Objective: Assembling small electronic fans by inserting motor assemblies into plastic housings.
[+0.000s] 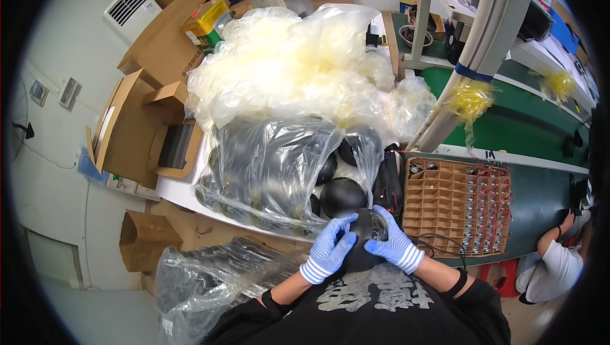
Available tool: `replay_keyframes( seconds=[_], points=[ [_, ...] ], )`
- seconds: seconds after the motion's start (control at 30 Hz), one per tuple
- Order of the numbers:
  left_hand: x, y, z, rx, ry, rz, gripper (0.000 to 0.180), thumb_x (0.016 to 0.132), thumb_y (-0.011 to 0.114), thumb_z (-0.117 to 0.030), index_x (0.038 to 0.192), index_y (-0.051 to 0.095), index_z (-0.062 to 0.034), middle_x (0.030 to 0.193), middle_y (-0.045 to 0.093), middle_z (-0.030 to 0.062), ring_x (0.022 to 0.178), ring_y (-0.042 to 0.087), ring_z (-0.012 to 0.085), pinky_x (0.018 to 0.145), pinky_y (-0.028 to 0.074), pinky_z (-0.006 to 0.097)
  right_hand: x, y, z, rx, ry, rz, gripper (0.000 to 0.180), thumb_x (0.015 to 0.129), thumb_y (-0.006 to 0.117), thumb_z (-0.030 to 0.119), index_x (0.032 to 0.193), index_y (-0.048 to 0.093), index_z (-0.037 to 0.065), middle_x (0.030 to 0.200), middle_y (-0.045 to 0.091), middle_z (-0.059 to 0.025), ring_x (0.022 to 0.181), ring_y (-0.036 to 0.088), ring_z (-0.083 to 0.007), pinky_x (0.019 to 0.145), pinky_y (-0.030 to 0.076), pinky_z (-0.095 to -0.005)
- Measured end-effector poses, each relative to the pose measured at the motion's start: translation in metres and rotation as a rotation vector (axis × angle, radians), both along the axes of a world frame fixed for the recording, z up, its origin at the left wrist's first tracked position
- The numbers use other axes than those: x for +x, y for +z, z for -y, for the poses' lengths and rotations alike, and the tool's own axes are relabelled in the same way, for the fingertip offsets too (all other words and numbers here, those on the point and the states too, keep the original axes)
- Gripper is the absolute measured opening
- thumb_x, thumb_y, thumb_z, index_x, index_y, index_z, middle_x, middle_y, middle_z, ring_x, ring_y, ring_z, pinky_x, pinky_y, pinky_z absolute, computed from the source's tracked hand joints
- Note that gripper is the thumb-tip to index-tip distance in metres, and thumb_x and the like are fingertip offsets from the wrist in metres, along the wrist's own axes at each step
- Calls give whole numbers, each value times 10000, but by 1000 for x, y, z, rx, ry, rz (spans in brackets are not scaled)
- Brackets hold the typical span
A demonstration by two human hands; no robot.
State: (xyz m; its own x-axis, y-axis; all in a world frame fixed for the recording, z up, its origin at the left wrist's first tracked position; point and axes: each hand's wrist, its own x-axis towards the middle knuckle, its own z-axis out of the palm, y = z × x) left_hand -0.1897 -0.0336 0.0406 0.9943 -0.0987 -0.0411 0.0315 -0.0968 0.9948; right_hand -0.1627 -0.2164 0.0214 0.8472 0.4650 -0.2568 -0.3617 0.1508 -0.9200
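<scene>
Left grip (329, 251), right grip (396, 243) — around rounded black piece (361, 234), long axis fore-and-aft

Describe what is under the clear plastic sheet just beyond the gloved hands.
Black balls show dimly through the plastic sheet and plainly at its open right side. Folds and glare hide their number; the surface beneath them is mostly covered.

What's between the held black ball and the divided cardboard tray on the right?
In the head view, the right hand, gripping the black ball, comes first; then thin black cables by the near left corner of the cardboard tray.
</scene>
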Motion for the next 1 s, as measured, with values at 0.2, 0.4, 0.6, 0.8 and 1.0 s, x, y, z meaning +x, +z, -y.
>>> replay_keyframes(
  seconds=[0.2,0.4,0.6,0.8,1.0],
  points=[
    [-2,16,13,-8,-110,120,440,882,562,-131,1279,421,-4,982,544,80,896,524,153,842,425,277,24,17,9,11,-121,27,852,721,764,265,1367,279,-4,1303,440,-163,1200,430,-246,1042,309,-356],
    [1,53,-4,0,-551,121,346,931,471,-88,1259,427,13,857,645,73,807,614,159,734,498,282,33,26,41,65,191,213,801,706,744,430,1298,416,3,1292,478,-116,1169,471,-209,1001,367,-340],
    [36,37,-40,-156,-19,-6,375,924,507,-259,1173,488,20,985,612,126,924,597,157,784,474,283,34,47,33,66,292,374,724,687,760,396,1243,467,36,1308,472,-112,1199,454,-241,1011,358,-369],
    [57,1,-10,-374,-558,-155,604,900,497,-439,1284,425,22,1256,479,110,1197,418,200,1046,276,342,33,66,30,-51,297,616,535,694,757,282,1146,556,77,1233,522,-111,1163,475,-296,989,373,-391],
    [69,12,-5,-405,-712,-325,659,877,534,-442,1310,409,39,1309,472,135,1221,412,217,1056,281,344,46,82,49,-410,240,883,386,646,770,280,972,661,103,975,588,-80,906,549,-268,821,432,-366]
  ],
)
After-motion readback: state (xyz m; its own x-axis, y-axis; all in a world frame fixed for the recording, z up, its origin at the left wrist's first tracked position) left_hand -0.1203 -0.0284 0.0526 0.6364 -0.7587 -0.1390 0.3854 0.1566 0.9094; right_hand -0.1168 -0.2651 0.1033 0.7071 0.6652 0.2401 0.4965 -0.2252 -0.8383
